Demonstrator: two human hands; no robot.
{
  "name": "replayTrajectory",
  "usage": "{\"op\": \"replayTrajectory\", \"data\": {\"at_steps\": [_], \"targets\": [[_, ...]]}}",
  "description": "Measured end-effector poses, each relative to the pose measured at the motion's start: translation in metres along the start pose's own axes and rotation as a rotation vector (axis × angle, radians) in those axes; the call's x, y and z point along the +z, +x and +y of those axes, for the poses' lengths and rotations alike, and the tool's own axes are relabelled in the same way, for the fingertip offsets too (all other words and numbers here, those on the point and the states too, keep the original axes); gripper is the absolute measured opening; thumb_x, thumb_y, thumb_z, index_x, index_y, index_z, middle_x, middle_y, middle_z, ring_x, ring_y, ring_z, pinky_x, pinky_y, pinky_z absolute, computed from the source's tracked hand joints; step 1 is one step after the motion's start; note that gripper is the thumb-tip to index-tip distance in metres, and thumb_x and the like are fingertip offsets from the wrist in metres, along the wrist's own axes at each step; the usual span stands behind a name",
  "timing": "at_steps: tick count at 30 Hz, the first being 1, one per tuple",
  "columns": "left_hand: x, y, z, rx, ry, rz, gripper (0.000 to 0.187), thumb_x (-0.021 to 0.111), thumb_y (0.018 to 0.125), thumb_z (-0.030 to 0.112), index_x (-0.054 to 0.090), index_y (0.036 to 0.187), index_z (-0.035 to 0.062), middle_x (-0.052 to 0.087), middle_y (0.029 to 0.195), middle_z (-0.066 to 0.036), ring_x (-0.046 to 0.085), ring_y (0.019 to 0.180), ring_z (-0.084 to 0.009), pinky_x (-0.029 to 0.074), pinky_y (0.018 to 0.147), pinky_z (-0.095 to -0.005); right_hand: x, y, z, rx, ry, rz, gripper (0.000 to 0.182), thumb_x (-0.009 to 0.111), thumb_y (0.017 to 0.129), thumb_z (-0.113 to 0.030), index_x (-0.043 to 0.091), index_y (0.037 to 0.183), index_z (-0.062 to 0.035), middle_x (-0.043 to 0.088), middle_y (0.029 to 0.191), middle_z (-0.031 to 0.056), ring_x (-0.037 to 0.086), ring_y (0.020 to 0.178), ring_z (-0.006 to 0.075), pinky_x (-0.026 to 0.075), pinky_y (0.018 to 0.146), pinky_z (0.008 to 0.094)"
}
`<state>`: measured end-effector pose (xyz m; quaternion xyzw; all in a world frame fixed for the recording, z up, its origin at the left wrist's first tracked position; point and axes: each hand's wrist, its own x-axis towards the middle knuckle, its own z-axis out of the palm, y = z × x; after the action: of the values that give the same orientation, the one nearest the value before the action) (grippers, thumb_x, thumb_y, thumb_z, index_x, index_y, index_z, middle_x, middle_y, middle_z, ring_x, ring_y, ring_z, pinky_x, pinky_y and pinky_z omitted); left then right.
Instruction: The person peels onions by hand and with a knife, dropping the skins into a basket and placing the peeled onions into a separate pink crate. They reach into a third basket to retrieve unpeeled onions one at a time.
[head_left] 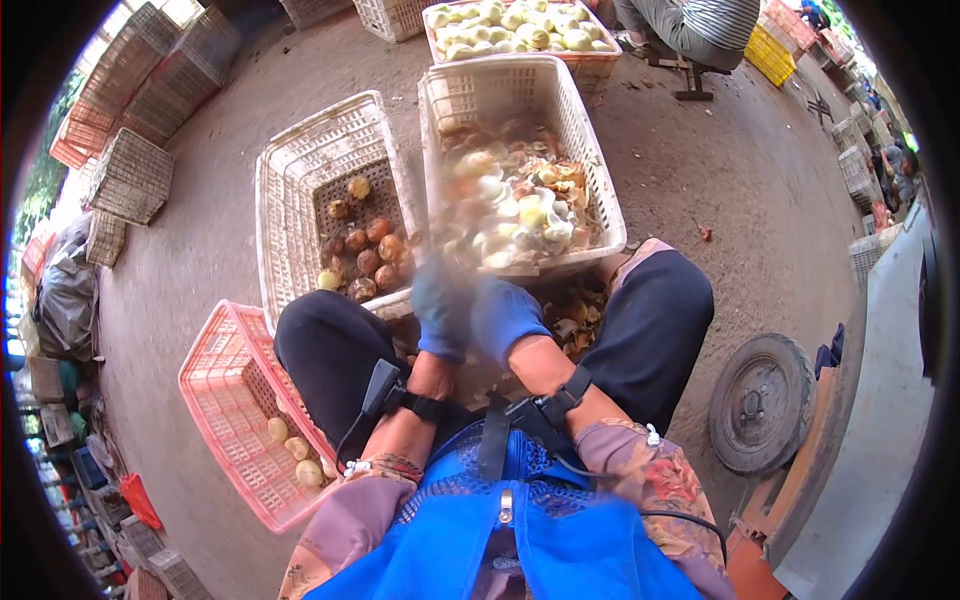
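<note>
My left hand and my right hand, both in blue gloves, are close together between my knees, at the near edge of a white crate holding onion peels and pale pieces. Motion blur smears the fingers, so whether they hold anything cannot be made out. Left of them stands another white crate with several brown onions. A pink crate by my left leg holds several pale peeled onions.
A crate heaped with peeled onions stands beyond. A person sits on a low stool at the upper right. A wheel lies at the right. Stacked crates stand at the left.
</note>
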<state>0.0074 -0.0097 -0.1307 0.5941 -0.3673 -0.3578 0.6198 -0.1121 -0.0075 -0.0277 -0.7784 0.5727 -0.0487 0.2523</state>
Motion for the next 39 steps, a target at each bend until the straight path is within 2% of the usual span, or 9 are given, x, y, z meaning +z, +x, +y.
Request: {"op": "replayTrajectory", "data": {"at_steps": [2, 4, 5, 8, 9, 11, 16, 18, 39], "targets": [[-0.002, 0.002, -0.003, 0.095, 0.321, 0.012, 0.027, 0.057, 0.101, 0.034, 0.062, 0.102, 0.0071, 0.063, 0.092, -0.004, 0.060, 0.081, -0.0135, 0.050, 0.073, -0.0252, 0.011, 0.002, 0.008, -0.047, -0.004, 0.039, 0.012, 0.061, 0.089, -0.017, 0.065, 0.096, -0.0081, 0.072, 0.085, 0.0159, 0.072, 0.078, 0.0358, 0.057, 0.066, 0.0462], [-0.003, 0.002, 0.013, 0.519, 0.680, 0.006, 0.028, 0.056, 0.101, 0.035, 0.063, 0.103, 0.0082, 0.063, 0.090, -0.003, 0.060, 0.079, -0.0124, 0.050, 0.071, -0.0248, 0.008, -0.001, 0.012, -0.098, -0.007, 0.077, 0.012, 0.061, 0.088, -0.016, 0.064, 0.097, -0.0087, 0.072, 0.085, 0.0153, 0.072, 0.077, 0.0356, 0.057, 0.065, 0.0462], [-0.007, 0.003, 0.015, 0.521, 0.682, 0.009, 0.028, 0.056, 0.101, 0.035, 0.063, 0.103, 0.0082, 0.063, 0.090, -0.003, 0.060, 0.079, -0.0124, 0.050, 0.071, -0.0248, 0.004, -0.004, 0.017, -0.145, -0.065, 0.112, 0.012, 0.061, 0.088, -0.016, 0.062, 0.098, -0.0095, 0.071, 0.085, 0.0144, 0.072, 0.076, 0.0349, 0.057, 0.065, 0.0461], [-0.008, -0.003, 0.027, -0.190, -0.524, -0.204, 0.024, 0.059, 0.100, 0.032, 0.063, 0.105, 0.0092, 0.064, 0.090, 0.000, 0.060, 0.078, -0.0102, 0.050, 0.067, -0.0251, -0.002, -0.010, 0.020, -0.173, -0.170, 0.116, 0.013, 0.060, 0.088, -0.015, 0.059, 0.100, -0.0112, 0.070, 0.084, 0.0126, 0.071, 0.076, 0.0336, 0.057, 0.065, 0.0462], [-0.008, -0.005, 0.021, -0.194, -0.523, -0.204, 0.024, 0.059, 0.100, 0.032, 0.063, 0.105, 0.0092, 0.064, 0.090, 0.000, 0.060, 0.078, -0.0102, 0.050, 0.067, -0.0251, -0.001, -0.012, 0.019, -0.156, -0.214, 0.088, 0.013, 0.060, 0.087, -0.015, 0.058, 0.100, -0.0120, 0.069, 0.083, 0.0117, 0.071, 0.077, 0.0330, 0.056, 0.066, 0.0464], [-0.007, -0.007, 0.006, 0.549, 0.766, 0.004, 0.023, 0.059, 0.100, 0.031, 0.064, 0.106, 0.0087, 0.065, 0.093, 0.000, 0.061, 0.079, -0.0102, 0.050, 0.067, -0.0247, 0.006, -0.011, 0.024, -0.167, -0.157, 0.122, 0.014, 0.059, 0.088, -0.016, 0.058, 0.101, -0.0119, 0.070, 0.085, 0.0125, 0.071, 0.078, 0.0335, 0.056, 0.067, 0.0466], [0.008, -0.005, 0.023, 0.424, 0.544, 0.125, 0.022, 0.058, 0.100, 0.028, 0.066, 0.102, 0.0076, 0.066, 0.090, -0.002, 0.062, 0.080, -0.0135, 0.051, 0.073, -0.0269, -0.010, 0.006, 0.004, 0.047, -0.076, -0.004, 0.027, 0.057, 0.088, -0.021, 0.064, 0.109, -0.0060, 0.071, 0.102, 0.0228, 0.071, 0.090, 0.0410, 0.057, 0.078, 0.0498], [0.004, 0.003, 0.013, 0.127, 0.150, 0.054, 0.025, 0.056, 0.101, 0.030, 0.066, 0.104, 0.0070, 0.067, 0.091, -0.003, 0.064, 0.082, -0.0155, 0.052, 0.077, -0.0285, -0.008, 0.009, 0.004, 0.028, -0.061, 0.012, 0.026, 0.057, 0.087, -0.021, 0.065, 0.107, -0.0060, 0.071, 0.100, 0.0222, 0.070, 0.090, 0.0411, 0.057, 0.078, 0.0493], [0.008, 0.011, 0.027, 0.271, 0.358, -0.238, 0.051, 0.051, 0.101, 0.046, 0.057, 0.125, 0.0012, 0.065, 0.117, -0.015, 0.063, 0.106, -0.0263, 0.052, 0.094, -0.0421, 0.038, 0.092, 0.070, 0.060, 0.245, 0.057, 0.027, 0.059, 0.088, -0.026, 0.073, 0.098, -0.0041, 0.072, 0.095, 0.0190, 0.071, 0.085, 0.0329, 0.055, 0.077, 0.0430]]}}
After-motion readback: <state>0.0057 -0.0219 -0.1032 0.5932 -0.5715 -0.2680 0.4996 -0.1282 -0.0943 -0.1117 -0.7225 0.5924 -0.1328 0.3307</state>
